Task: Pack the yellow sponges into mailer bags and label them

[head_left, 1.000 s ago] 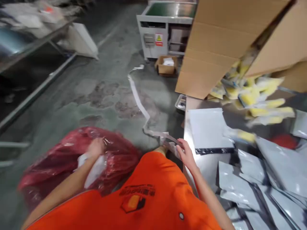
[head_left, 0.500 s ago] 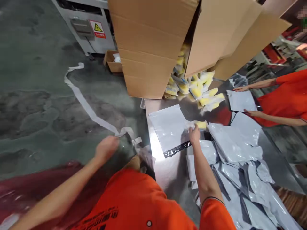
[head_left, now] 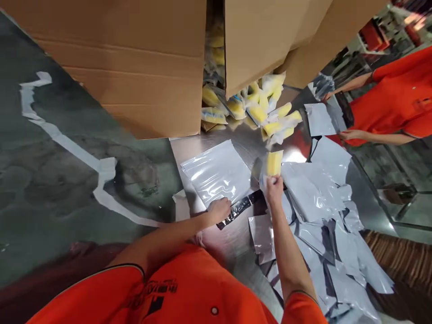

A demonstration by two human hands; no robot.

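My left hand [head_left: 219, 210] is at the front edge of a flat light-grey plastic mailing bag [head_left: 219, 173], its fingers bent and pinching at the film beside a black strip [head_left: 239, 209]. The bag lies on a shiny metal table [head_left: 184, 148], apparently on others like it. In my right hand [head_left: 275, 189], closed and just to the right of the bag, is a yellow block-shaped item in a clear wrapper [head_left: 274, 163], held upright by its lower end. Similar wrapped yellow items [head_left: 256, 112] spill from a large cardboard box [head_left: 151, 90].
Grey mailing bags [head_left: 313, 193] are heaped on the right. Across the table a co-worker in an orange shirt [head_left: 394, 99] handles another grey bag [head_left: 319, 119]. A long white paper strip [head_left: 76, 150] trails over the floor at left. Stacked brown cardboard [head_left: 398, 256] stands lower right.
My left hand has left the white strip at the left and come right onto the mailing bag. My right hand has lifted the wrapped yellow item upright, off the bag. The view has shifted.
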